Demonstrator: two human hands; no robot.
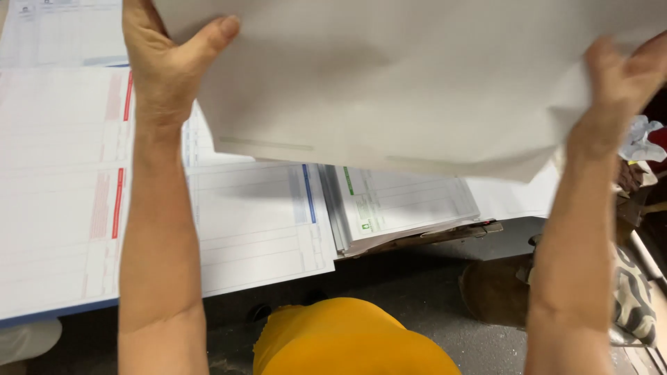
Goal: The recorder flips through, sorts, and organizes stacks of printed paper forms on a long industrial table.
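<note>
**Both hands lift a large pale sheet**

Head view: the left hand point(167, 66), upper left of the frame, grips the edge of a large pale sheet point(417, 76), thumb pressed on its face. The right hand point(618, 83), upper right, holds the opposite edge, fingers curled and blurred. The sheet fills the top of the frame, raised above stacks of printed forms point(257, 222) on the work surface below.

A grey speckled concrete floor point(424, 298) lies below the raised arms. To the left, printed forms with red bars point(62, 187) cover a work surface; between the arms lie sheets with a blue stripe point(257, 222) and a stack with green marking point(403, 205). Patterned fabric point(632, 298) sits far right.
</note>
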